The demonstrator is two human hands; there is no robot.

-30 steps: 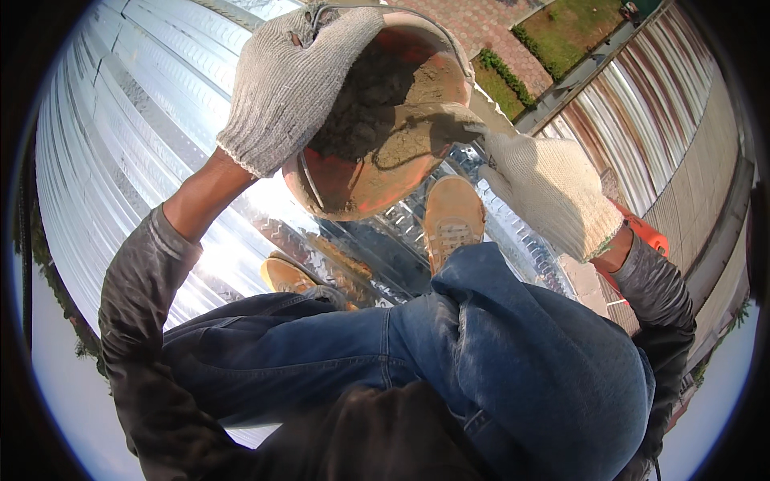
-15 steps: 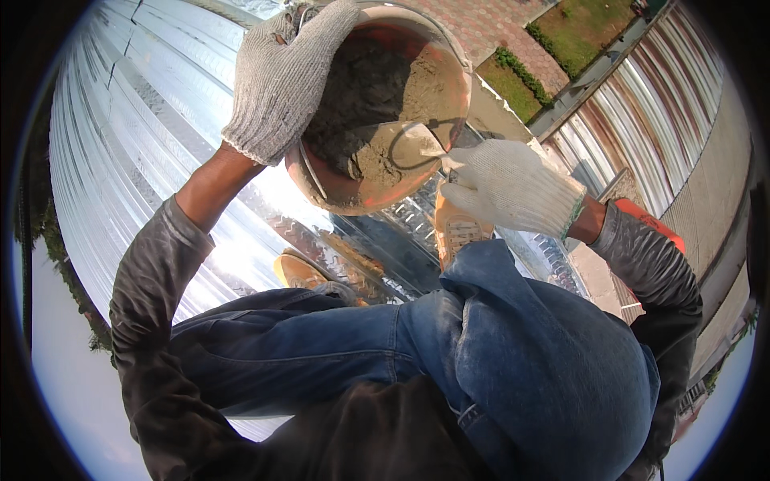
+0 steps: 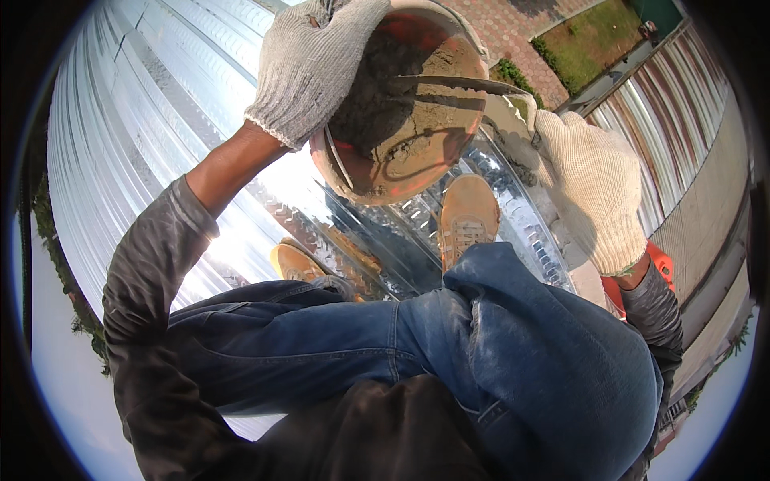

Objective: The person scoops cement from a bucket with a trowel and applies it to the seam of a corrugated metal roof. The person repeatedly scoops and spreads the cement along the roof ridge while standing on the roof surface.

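My left hand [image 3: 317, 76], in a knitted grey-white work glove, grips the rim of a round bucket [image 3: 335, 164] from its left side. Wet grey mortar [image 3: 373, 112] sticks to the inside of the tilted bucket, whose wall shows orange-red in places. In my gloved right hand [image 3: 593, 188] is a trowel [image 3: 457, 82], its handle hidden by the fingers. The trowel's blade appears nearly edge-on, reaching over the bucket's mouth and casting a curved shadow on the mortar.
Shiny ribbed metal roofing sheets [image 3: 160, 160] slope away on the left. My tan shoes [image 3: 468, 216] stand below the bucket. A mortar-smeared ledge [image 3: 553, 212] runs beside my right hand, with an orange-red object [image 3: 662, 263] near that wrist. Paving and grass [image 3: 589, 44] lie far below.
My right hand has drawn to the right and turned, tipping the trowel from face-up on the mortar to edge-on. The bucket and left hand have shifted slightly right in view.
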